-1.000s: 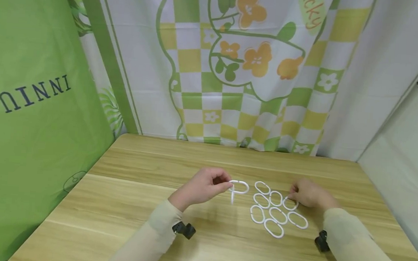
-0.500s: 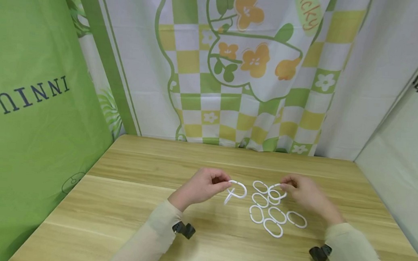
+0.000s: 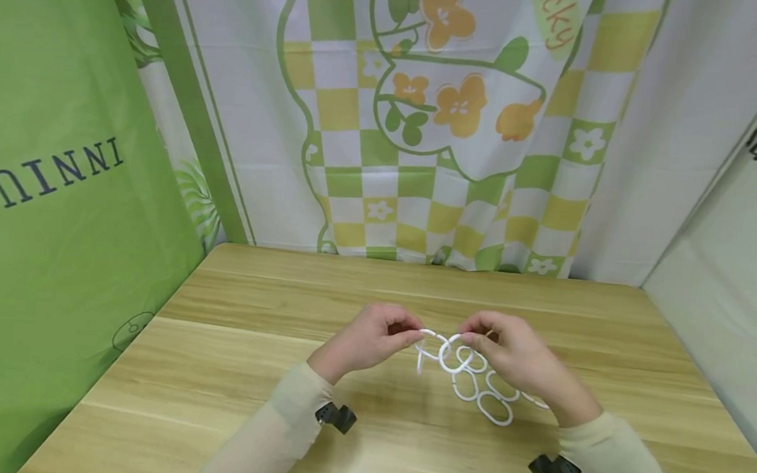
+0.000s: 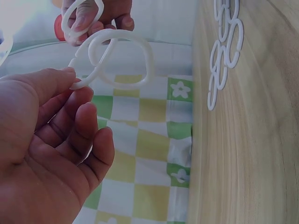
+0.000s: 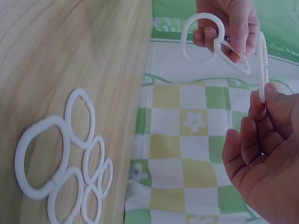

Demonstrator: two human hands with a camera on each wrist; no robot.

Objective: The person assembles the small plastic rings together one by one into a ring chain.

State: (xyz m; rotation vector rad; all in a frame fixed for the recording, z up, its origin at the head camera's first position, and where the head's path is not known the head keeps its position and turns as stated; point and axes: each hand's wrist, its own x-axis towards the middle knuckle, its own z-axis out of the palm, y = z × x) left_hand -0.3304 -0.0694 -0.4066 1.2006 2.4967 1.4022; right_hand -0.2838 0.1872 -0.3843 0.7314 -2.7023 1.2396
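My left hand (image 3: 371,338) pinches a white oval plastic link (image 5: 230,61) between thumb and fingertips, above the wooden table. Through it hangs a second white link (image 4: 150,63). Just to the right, my right hand (image 3: 518,360) pinches another white link (image 5: 261,70) by its end, holding it on edge. In the head view this link overlaps the right end of the left hand's link; the right wrist view has a small gap between them. Several loose white links (image 3: 495,409) lie flat on the table below the right hand, which partly hides them in the head view.
The wooden table (image 3: 241,403) reaches back to a checked, flowered curtain (image 3: 415,188). A green cloth (image 3: 52,280) hangs along the left side and a pale one (image 3: 737,291) along the right. Small black cameras (image 3: 336,417) sit on both wrists.
The right hand has taken a link from the right of the loose group and carried it left to the left hand's links. The left hand has stayed nearly in place.
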